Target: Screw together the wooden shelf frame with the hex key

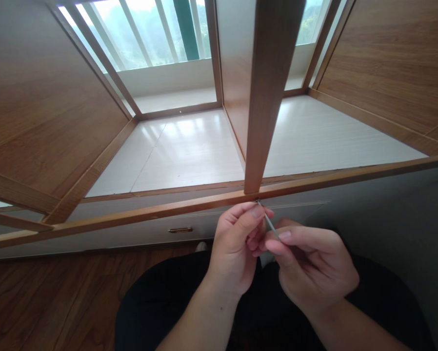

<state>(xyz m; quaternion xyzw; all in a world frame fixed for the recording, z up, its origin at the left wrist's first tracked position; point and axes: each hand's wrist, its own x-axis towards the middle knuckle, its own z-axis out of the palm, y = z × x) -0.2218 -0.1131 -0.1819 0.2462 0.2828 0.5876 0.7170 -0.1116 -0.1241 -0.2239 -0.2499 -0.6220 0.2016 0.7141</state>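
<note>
Head view: left hand (237, 243) and right hand (308, 263) pinch the thin metal pin (270, 223); keep its tip square under the wooden rail (189, 208) above them

no readable text, no labels, no brand marks, no numbers, no signs anywhere, wooden frame plain, white panels plain, window at twelve o'clock unmarked, floor at seven o'clock unmarked
</note>
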